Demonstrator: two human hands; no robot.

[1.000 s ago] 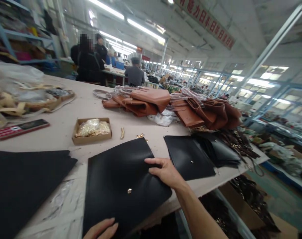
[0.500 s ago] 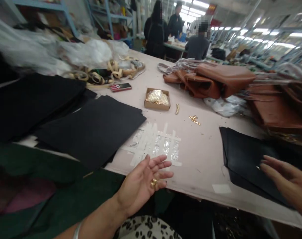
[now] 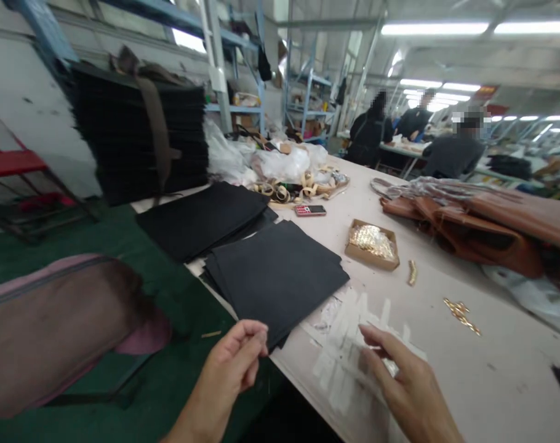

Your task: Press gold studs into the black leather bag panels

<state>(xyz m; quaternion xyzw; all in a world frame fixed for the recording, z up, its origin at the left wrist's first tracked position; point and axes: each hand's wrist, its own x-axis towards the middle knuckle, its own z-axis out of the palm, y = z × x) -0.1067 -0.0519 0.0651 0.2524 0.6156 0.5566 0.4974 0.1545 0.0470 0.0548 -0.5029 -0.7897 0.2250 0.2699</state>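
Observation:
My left hand (image 3: 236, 363) is closed at the table's near edge, thumb against curled fingers. It is beside the front corner of a stack of black sheets (image 3: 284, 271); what lies inside the fingers is hidden. Over the white tape strips (image 3: 340, 357) stuck to the tabletop, my right hand (image 3: 400, 381) has its thumb and fingers apart, with nothing visible between them. A small cardboard box (image 3: 376, 263) full of gold-coloured metal pieces (image 3: 372, 240) stands beyond. To its right lie a short gold-coloured bundle (image 3: 412, 272) and a loose cluster of gold-coloured links (image 3: 462, 315).
A second stack of black sheets (image 3: 201, 215) lies farther left, before a tall black pile (image 3: 136, 129). A phone (image 3: 310, 210) rests near clear plastic bags (image 3: 284, 163). Brown bags (image 3: 506, 215) cover the right side. A chair (image 3: 53, 326) stands at left; several people are in the background.
The view has swung left. My left hand, earlier palm-up with gold-coloured pieces on it, has closed. My right hand has moved from the right-hand black sheets to above the tape.

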